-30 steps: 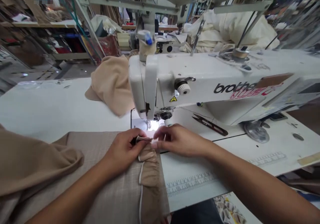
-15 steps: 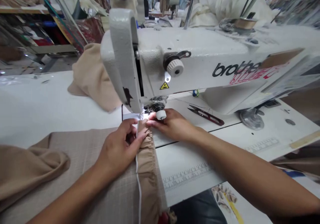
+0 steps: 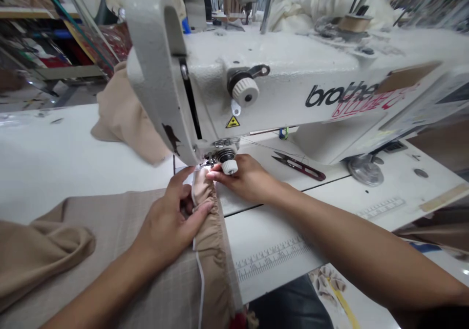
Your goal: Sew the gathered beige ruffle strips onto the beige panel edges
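My left hand [image 3: 166, 226] is shut on a gathered tan fabric ruffle [image 3: 210, 241], bunching it just in front of the presser foot [image 3: 210, 160]. My right hand [image 3: 245, 178] reaches in from the right, its fingertips pinching the ruffle's end beside the foot. The ruffle lies along a beige plaid cloth [image 3: 117, 241], with a white cord [image 3: 200, 282] running down its edge. My fingers and the machine head hide the needle and the stitching point. Above the hands stands a white Brother sewing machine [image 3: 278, 79].
Black-and-red thread snips [image 3: 298, 167] lie on the white sewing table [image 3: 54, 158] right of the foot. A ruler strip [image 3: 271, 258] is marked on the table's front. Tan cloth is heaped behind the machine [image 3: 124, 123] and at far left [image 3: 40, 246].
My hands have moved closer to the presser foot, and the ruffle now bunches up against it. The white strip seen earlier under the foot is mostly hidden. The whole view has shifted.
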A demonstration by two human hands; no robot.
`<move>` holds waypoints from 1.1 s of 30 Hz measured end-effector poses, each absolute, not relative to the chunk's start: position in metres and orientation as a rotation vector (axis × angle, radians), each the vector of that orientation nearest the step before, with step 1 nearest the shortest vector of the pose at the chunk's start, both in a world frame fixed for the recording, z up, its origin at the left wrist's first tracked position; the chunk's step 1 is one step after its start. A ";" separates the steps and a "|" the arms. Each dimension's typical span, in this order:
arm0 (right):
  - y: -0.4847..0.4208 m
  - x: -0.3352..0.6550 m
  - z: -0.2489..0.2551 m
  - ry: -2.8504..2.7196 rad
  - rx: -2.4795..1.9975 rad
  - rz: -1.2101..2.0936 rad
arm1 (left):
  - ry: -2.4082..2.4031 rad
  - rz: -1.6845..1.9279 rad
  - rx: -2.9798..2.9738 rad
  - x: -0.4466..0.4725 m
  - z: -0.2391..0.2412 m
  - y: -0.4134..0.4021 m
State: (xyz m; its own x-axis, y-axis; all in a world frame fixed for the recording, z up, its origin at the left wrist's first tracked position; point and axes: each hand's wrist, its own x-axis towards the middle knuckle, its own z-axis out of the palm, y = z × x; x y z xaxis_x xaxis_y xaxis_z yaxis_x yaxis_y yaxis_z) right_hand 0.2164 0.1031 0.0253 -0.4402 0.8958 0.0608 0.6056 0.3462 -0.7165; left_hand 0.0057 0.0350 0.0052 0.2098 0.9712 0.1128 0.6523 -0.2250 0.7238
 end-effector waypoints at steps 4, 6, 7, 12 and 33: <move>0.105 0.214 0.027 -2.186 -1.389 0.860 | 1.544 0.752 2.022 0.008 0.008 0.036; 0.106 0.213 0.027 -2.210 -1.394 0.856 | 1.565 0.711 2.074 0.009 0.009 0.037; 0.106 0.213 0.027 -2.221 -1.386 0.852 | 1.584 0.687 2.113 0.008 0.010 0.037; 0.106 0.215 0.026 -2.306 -1.329 0.798 | 1.568 0.722 2.533 0.005 0.010 0.038; 0.104 0.216 0.025 -2.287 -1.277 0.835 | 1.218 0.613 2.896 0.013 0.010 0.032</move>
State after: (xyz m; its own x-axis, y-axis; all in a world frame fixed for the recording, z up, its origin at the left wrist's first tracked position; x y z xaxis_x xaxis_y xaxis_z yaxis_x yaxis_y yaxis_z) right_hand 0.2157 0.1039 0.0252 -0.5089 0.8596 0.0467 0.6271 0.4074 -0.6639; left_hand 0.0133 0.0316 0.0097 0.6373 0.6769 0.3684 0.6994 -0.7087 0.0923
